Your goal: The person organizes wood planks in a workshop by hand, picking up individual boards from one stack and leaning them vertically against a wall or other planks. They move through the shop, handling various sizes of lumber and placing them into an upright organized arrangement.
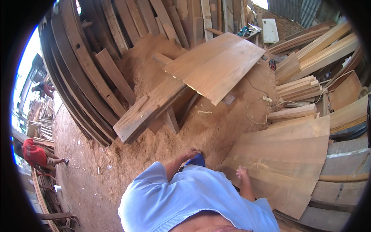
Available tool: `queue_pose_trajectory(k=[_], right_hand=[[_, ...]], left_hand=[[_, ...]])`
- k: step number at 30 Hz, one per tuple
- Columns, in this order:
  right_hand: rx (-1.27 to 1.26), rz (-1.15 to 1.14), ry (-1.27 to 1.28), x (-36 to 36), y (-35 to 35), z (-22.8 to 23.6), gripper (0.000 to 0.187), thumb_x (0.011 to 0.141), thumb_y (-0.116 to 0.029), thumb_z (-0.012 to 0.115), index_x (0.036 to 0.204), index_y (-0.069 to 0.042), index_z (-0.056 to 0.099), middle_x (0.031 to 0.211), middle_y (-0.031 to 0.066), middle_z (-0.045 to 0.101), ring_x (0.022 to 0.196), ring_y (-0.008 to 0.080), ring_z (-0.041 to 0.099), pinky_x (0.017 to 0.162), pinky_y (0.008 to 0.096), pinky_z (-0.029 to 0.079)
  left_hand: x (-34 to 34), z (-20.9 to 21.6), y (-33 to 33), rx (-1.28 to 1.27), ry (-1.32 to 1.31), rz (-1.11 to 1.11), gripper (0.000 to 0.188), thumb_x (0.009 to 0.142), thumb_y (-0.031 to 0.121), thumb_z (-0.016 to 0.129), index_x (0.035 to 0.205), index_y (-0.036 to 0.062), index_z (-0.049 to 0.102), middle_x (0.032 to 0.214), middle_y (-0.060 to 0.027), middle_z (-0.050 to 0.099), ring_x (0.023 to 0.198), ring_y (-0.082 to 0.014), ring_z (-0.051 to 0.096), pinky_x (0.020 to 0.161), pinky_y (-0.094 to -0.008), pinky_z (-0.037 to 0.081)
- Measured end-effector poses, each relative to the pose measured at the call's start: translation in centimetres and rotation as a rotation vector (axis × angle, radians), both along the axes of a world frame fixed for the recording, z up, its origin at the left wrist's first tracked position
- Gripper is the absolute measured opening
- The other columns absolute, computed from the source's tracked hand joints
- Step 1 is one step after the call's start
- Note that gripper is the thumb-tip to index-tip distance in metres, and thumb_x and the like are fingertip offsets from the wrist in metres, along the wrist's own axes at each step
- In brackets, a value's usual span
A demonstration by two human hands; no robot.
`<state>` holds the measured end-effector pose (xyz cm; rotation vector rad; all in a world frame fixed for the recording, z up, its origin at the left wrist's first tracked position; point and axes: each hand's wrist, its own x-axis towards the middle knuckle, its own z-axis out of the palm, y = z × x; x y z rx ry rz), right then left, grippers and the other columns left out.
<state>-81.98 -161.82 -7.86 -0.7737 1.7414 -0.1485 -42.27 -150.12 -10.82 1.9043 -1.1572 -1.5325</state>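
My left hand (190, 153) hangs in front of my body, over blue cloth (196, 160) at my leg. Its fingers look loosely stretched, and I see nothing in them. My right hand (242, 173) is on my other side, in front of a wide brown wooden panel (286, 154) that leans on stacked boards. The fingers there are curled in, with no object showing; whether they touch the panel I cannot tell. Ahead, another wide wooden panel (220, 63) lies across a thick timber beam (150, 112), apart from both hands.
Tall planks (83, 65) lean at the far left, and light boards (297, 91) are stacked at the right. A pale cord (257, 120) trails over the sawdust-covered floor (154, 154). A red and black tool (272, 64) lies beyond. A person in red (34, 152) is far left.
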Motion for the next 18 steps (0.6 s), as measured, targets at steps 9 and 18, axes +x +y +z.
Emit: queue_pose_trajectory(k=[9, 18], right_hand=[[0.018, -0.027, -0.197, -0.5, -1.3, -3.4, 0.021, 0.091, -0.026, 0.053, 0.091, -0.006, 0.057, 0.068, 0.0040, 0.058, 0.047, 0.0131, 0.052, 0.037, 0.0274, 0.035], [0.079, -0.279, -0.191, -5.1, -13.5, -5.7, 0.025, 0.093, -0.027, 0.049, 0.097, -0.004, 0.059, 0.072, 0.0052, 0.059, 0.048, 0.0133, 0.053, 0.037, 0.0285, 0.036]], left_hand=[[6.7, 9.9, -14.3, -0.150, -0.711, 0.461, 0.063, 0.085, 0.037, 0.058, 0.133, -0.0004, 0.043, 0.145, -0.0303, 0.034, 0.131, -0.0503, 0.033, 0.106, -0.0559, 0.032], [13.8, 11.2, -38.0, -0.369, -0.903, 0.291, 0.077, 0.084, 0.042, 0.057, 0.140, -0.0051, 0.035, 0.149, -0.0307, 0.025, 0.139, -0.0463, 0.022, 0.113, -0.0559, 0.020]])
